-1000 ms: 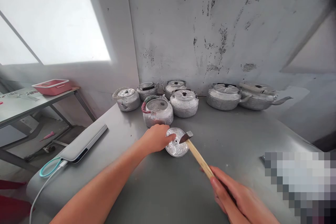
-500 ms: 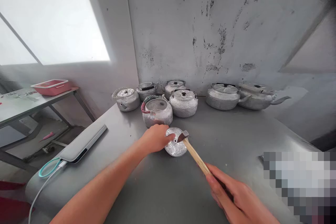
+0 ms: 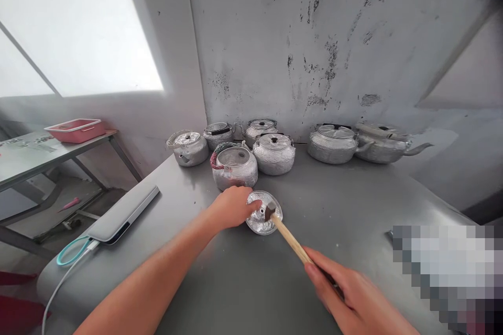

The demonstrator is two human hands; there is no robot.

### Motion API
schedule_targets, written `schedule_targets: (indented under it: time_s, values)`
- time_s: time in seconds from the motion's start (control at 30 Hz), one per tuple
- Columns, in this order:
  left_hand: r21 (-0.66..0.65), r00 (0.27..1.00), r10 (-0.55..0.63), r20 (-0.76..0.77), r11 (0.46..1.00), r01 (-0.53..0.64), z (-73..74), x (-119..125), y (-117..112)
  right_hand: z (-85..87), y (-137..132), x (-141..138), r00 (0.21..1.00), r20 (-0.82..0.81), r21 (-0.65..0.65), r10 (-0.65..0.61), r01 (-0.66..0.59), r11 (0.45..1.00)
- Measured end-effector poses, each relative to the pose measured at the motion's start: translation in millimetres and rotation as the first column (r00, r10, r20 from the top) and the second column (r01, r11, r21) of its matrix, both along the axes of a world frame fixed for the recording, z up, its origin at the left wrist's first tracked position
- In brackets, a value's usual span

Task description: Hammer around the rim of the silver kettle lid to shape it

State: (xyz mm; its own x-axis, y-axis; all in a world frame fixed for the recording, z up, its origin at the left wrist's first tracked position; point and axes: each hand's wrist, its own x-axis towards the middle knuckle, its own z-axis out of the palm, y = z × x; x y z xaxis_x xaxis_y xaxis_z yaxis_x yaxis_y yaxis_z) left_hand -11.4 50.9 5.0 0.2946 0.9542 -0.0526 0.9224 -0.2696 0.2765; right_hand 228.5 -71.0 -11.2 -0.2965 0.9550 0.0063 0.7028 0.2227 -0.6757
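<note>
A round silver kettle lid (image 3: 257, 225) lies on the grey table, tilted or flat I cannot tell, with a small hole near its middle. My left hand (image 3: 234, 206) grips its left edge, the thumb lying across the upper face. In my right hand (image 3: 334, 282) is the wooden handle of a hammer (image 3: 291, 241). The hammer's head is over the lid just right of the hole; whether it touches is unclear. Right behind my left hand stands a lidless dented kettle (image 3: 236, 175) with a red and green wrapped handle.
Several metal kettles (image 3: 275, 159) stand along the wall. A power bank (image 3: 123, 214) with a white cable lies on the table's left side. A pink basket (image 3: 76, 132) sits on a side table. At the right is a blurred-out patch (image 3: 451, 267).
The hammer head has shifted slightly down and left over the lid, my right hand moving with it. My left hand keeps its hold on the lid.
</note>
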Motion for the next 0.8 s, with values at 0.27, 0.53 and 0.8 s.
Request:
schedule_targets:
  time_s: [0.27, 0.53, 0.8]
  values:
    - [-0.003, 1.0, 0.006, 0.0, 1.0, -0.006, 2.6, 0.4, -1.1, -0.5, -1.4, -1.9, 0.999, -0.04, 0.048, -0.016, 0.018, 0.999]
    - [0.0, 1.0, -0.001, 0.006, 1.0, 0.001, 1.1, -0.8, 0.1, 1.9, -0.1, -1.4, 1.0, -0.001, 0.001, -0.019, 0.019, 1.0]
    - [0.003, 1.0, 0.001, 0.01, 1.0, -0.001, 1.0, -1.2, -0.3, 2.0, 0.2, -1.5, 0.997, -0.059, -0.05, -0.047, 0.044, 0.998]
